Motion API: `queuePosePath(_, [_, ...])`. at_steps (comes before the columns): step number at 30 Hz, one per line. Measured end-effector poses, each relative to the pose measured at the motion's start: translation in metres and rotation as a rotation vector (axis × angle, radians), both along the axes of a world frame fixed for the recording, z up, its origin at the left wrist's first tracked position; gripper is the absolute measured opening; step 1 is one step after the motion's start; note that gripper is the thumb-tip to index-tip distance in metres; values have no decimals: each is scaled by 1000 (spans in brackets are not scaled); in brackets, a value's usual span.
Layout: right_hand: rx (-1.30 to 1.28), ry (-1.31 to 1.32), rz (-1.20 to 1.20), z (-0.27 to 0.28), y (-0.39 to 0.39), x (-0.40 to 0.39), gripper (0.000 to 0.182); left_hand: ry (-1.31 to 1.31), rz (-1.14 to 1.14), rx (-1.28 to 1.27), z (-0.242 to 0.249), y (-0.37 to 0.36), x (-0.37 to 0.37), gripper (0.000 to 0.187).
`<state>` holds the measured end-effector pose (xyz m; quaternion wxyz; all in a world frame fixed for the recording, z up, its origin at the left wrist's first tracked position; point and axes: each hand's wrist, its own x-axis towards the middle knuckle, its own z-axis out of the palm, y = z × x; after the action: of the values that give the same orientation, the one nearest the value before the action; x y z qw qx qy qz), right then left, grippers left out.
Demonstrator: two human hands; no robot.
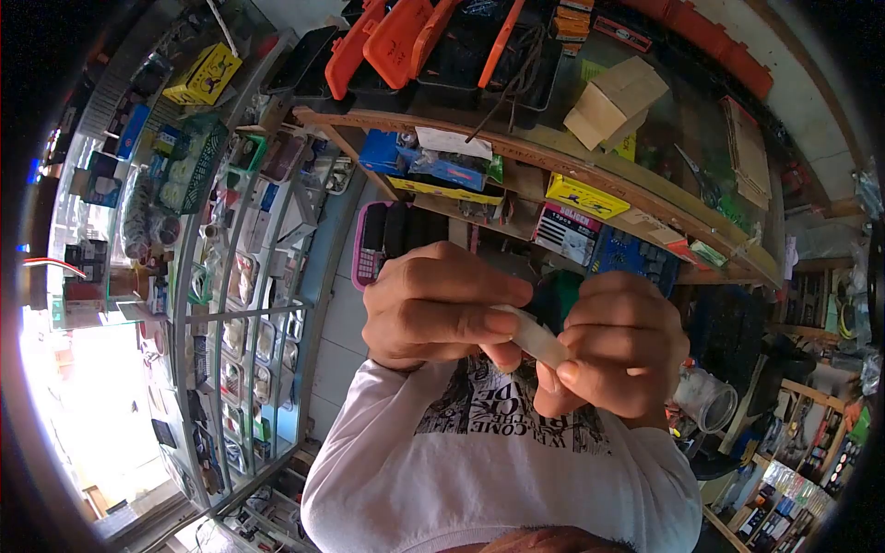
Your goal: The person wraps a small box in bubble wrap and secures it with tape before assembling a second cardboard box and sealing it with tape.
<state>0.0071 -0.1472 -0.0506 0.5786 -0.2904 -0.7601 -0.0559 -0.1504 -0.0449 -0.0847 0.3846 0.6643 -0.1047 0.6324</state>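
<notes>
My left hand (438, 309) and my right hand (622, 346) are raised in front of my chest, close together. Between them is a small whitish strip (533, 338), slightly translucent at its edges. The thumb and fingers of my left hand pinch its upper left end. At the lower right end, my right thumb and bent fingers grip it. What the strip is exactly, I cannot make out; my fingertips cover both ends. Behind the hands, something dark green (559, 293) shows partly.
A wooden-edged counter (553, 164) runs ahead, with orange-lidded bins (396, 46), a cardboard box (616, 101) and scissors (691, 164) on it. Below sit a yellow box (587, 194) and a pink basket (367, 267). Glass shelving (244, 313) stands left; a clear jar (714, 405) is at right.
</notes>
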Motion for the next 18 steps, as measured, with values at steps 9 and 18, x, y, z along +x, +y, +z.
queuePosePath(9, [62, 96, 36, -17, 11, -14, 28, -2, 66, 2, -5, -1, -7, 33])
queuePosePath(18, [59, 52, 25, -10, 13, -20, 30, -3, -2, 10, -3, 7, -15, 31])
